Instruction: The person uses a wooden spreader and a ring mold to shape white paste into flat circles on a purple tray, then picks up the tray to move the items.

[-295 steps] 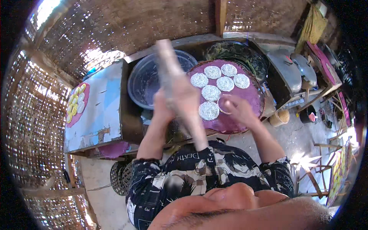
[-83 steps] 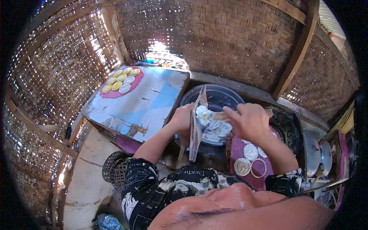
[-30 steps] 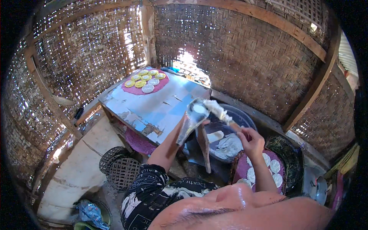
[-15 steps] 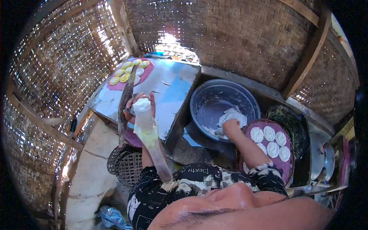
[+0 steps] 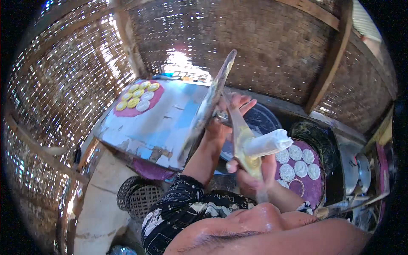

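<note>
A wooden lever press has two long arms, spread apart in front of me. My left hand [image 5: 227, 112] supports it where the arms come together, some fingers stretched out beyond. The darker arm [image 5: 211, 95] slants up past that hand. On the paler arm [image 5: 242, 129], smeared yellow, a thick white-coated cylinder [image 5: 270, 143] sticks out to the right. My right hand [image 5: 255, 170] is closed around this paler arm, just below the cylinder. Partly hidden behind my hands is a dark basin [image 5: 265, 114].
Yellow and white noodle-like rounds lie on a pink sheet [image 5: 121, 111] on the worn table [image 5: 170, 114] at left. A purple-lined tray [image 5: 312, 187] at right holds several white rounds and a ring. Woven baskets [image 5: 146, 197] stand low at left; metal pots [image 5: 350, 174] stand far right.
My right hand has left the white dough in the basin and taken hold of the paler press arm. The press has moved right, its arms swung apart, and the cylinder now points right.
</note>
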Available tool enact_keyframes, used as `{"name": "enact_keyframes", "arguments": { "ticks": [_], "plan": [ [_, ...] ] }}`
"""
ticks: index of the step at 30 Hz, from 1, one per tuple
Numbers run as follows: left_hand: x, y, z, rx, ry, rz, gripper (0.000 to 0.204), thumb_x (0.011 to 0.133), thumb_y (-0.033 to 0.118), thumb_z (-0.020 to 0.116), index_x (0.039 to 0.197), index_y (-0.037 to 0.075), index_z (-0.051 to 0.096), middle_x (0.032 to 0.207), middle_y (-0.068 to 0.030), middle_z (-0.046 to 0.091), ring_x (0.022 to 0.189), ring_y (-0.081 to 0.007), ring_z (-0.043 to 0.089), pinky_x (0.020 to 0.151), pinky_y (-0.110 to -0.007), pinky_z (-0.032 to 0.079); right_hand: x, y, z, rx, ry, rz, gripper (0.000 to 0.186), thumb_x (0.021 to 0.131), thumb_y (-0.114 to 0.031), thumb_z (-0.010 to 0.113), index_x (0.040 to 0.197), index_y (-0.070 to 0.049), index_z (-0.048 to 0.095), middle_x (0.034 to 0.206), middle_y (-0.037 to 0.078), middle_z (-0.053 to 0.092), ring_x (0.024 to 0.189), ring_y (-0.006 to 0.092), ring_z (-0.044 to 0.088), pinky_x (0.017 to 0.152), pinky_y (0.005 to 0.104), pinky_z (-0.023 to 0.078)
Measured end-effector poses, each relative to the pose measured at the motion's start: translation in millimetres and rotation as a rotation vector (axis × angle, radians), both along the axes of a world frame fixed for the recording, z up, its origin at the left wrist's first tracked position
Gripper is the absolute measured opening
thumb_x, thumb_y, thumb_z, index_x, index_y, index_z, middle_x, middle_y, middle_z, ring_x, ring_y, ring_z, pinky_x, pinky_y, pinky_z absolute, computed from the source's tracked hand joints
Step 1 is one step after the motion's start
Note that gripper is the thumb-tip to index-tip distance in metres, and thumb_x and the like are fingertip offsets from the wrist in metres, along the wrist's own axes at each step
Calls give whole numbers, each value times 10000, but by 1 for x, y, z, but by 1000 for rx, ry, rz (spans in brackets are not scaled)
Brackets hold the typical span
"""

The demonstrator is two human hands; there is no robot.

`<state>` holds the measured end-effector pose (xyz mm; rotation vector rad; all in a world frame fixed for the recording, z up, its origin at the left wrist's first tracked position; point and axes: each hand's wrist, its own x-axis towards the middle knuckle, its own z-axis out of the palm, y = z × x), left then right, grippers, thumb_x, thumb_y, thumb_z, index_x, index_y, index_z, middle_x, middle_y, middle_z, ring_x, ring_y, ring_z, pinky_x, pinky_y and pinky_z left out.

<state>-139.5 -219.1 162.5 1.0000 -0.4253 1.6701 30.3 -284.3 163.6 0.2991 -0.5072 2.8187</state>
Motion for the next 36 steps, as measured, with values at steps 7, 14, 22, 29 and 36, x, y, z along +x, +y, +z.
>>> {"name": "enact_keyframes", "arguments": {
  "ticks": [7, 14, 22, 29, 36],
  "plan": [
    [37, -3, -29, 203, 843, 302, 493, 815, 234, 498, 1246, 56, 338, 1296, -135, 313, 1212, -218, 289, 1010, -351, 190, 107, 14, 25, 735, -477, -815, 919, 683, -552, 560, 1297, -27, 122, 1152, 196, 408, 585, 158, 569, 288, 144, 344],
    [108, -1, -49, -24, 1234, 521, 392, 719, 329, 571, 1032, 111, 483, 1011, -80, 517, 998, -203, 469, 888, -361, 342, 149, -21, 35, 1783, -977, -1533, 791, 649, -214, 646, 1299, -89, 214, 1185, 191, 368, 958, 298, 495, 644, 350, 482],
    [177, -30, -24, 532, 1400, 1122, 601, 533, 312, 715, 1056, 106, 505, 1044, -92, 534, 995, -261, 494, 876, -359, 370, 184, -59, 18, 2161, -1264, -1628, 775, 554, -217, 721, 1225, -151, 340, 1110, 208, 372, 895, 381, 502, 609, 400, 499],
    [222, -16, -65, 315, 1206, 900, 390, 525, 258, 689, 864, 92, 590, 829, -67, 591, 752, -240, 582, 700, -327, 466, 210, -55, 4, 1967, -1453, -1470, 833, 555, -264, 723, 1256, -123, 295, 1146, 222, 328, 976, 398, 452, 737, 425, 461],
    [243, 9, -60, 214, 1447, 609, 599, 570, 229, 691, 1126, 120, 497, 1056, -99, 548, 936, -219, 547, 809, -328, 432, 300, -49, -47, 588, -869, -738, 916, 654, -537, 585, 1265, 31, 205, 1244, 162, 317, 1122, 272, 351, 914, 397, 301]
  ]
}}
